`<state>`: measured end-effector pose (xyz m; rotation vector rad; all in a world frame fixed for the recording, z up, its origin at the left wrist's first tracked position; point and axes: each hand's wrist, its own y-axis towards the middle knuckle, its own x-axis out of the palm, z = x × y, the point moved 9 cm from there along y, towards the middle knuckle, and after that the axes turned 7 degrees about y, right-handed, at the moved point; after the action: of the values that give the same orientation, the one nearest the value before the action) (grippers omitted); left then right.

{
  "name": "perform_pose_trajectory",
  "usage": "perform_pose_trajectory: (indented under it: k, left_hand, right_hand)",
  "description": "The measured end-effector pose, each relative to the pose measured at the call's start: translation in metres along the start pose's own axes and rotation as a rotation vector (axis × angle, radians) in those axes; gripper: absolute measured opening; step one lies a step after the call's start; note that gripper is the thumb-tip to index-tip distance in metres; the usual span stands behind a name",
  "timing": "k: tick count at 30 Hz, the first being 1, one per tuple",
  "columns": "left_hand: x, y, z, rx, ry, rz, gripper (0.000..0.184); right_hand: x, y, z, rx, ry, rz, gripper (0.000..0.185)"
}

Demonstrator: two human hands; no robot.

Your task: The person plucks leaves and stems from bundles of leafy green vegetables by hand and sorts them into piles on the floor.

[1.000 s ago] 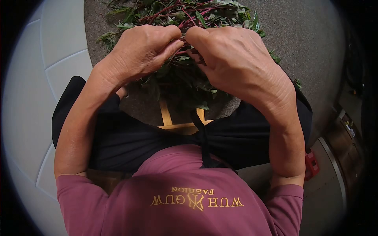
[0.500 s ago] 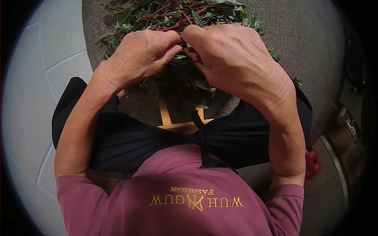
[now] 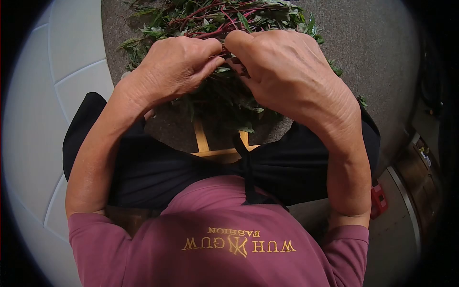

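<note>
A heap of cut leafy plants [image 3: 205, 21] with reddish-pink stems and green leaves lies on the floor in front of me. Just over its near side, my left hand [image 3: 177, 67] is closed, thumb against forefinger, in a pinch on a thin dark reddish stem. My right hand [image 3: 291, 69] is closed close beside it, its fingertips curled under and mostly hidden, around dark leafy plant matter. The two hands nearly meet. Below them, more leaves [image 3: 224, 98] hang or lie in shadow; I cannot tell which.
Part of a light wooden stool [image 3: 222, 154] shows between my knees. Pale tiles [image 3: 79, 52] border the dark grey floor [image 3: 368, 52] on the left. A red plastic object [image 3: 378, 201] is near my right elbow. Loose leaves [image 3: 362, 101] lie by my right knee.
The view has shifted very slightly. Both hands keep nearly the same closed pose over the plants.
</note>
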<state>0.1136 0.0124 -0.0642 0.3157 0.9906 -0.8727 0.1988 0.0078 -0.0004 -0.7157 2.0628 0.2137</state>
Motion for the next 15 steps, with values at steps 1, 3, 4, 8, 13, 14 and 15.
perform_pose_trajectory:
  k: [1,3,4,8,13,14,15]
  left_hand:
    - [0.000,0.000,0.001,0.008,-0.004,0.005,0.018]
    - [0.000,0.001,0.001,0.017,-0.008,0.009,0.018]
    - [0.002,0.000,0.001,0.011,-0.001,-0.001,0.018]
    - [0.007,0.000,0.000,0.022,0.004,-0.021,0.018]
    - [0.016,-0.001,-0.003,-0.019,0.050,-0.115,0.022]
    - [0.019,-0.002,-0.004,-0.032,0.067,-0.146,0.022]
    - [0.019,-0.003,-0.004,-0.032,0.067,-0.145,0.022]
  right_hand:
    - [0.001,0.000,0.000,0.004,-0.002,-0.013,0.017]
    - [0.002,-0.001,0.001,0.006,-0.003,-0.006,0.017]
    - [0.001,-0.002,0.001,0.007,-0.004,0.000,0.017]
    - [0.000,-0.003,0.001,0.011,0.018,0.011,0.017]
    - [-0.003,-0.003,-0.002,-0.011,0.035,0.028,0.016]
    - [-0.003,-0.003,-0.002,-0.010,0.035,0.029,0.016]
    - [-0.002,-0.003,-0.004,-0.008,0.037,0.023,0.015]
